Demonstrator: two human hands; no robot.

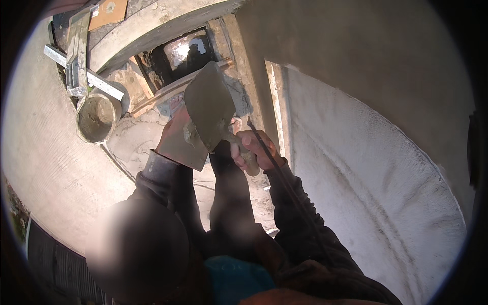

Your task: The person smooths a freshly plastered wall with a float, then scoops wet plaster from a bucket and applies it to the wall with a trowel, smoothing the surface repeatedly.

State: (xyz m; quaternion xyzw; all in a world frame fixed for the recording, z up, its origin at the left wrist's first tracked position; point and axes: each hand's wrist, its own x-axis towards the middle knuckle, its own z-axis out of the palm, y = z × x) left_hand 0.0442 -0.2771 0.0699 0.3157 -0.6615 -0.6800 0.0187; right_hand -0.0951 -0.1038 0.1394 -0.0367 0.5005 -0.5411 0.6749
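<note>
My right hand (258, 150) is wrapped round the handle of a trowel (209, 99). Its broad, pointed blade is smeared with grey mortar and tilts up, away from me. Just left of it, my left hand (169, 129) holds a flat, mortar-coated board (187, 141); most of the fingers are hidden behind it. The trowel blade overlaps the board's right side in this view, and a small lump of mortar shows where they meet. A thin dark cord (277, 165) passes across my right hand and forearm.
A mortar-caked bucket (84, 122) stands at left, beside a long metal straightedge (104, 84). Ahead, a wood-framed opening (180, 84) has a dark, shiny inside. A pale curved wall (152, 25) lies beyond it. A whitish sheet-like surface (356, 168) spreads on the right.
</note>
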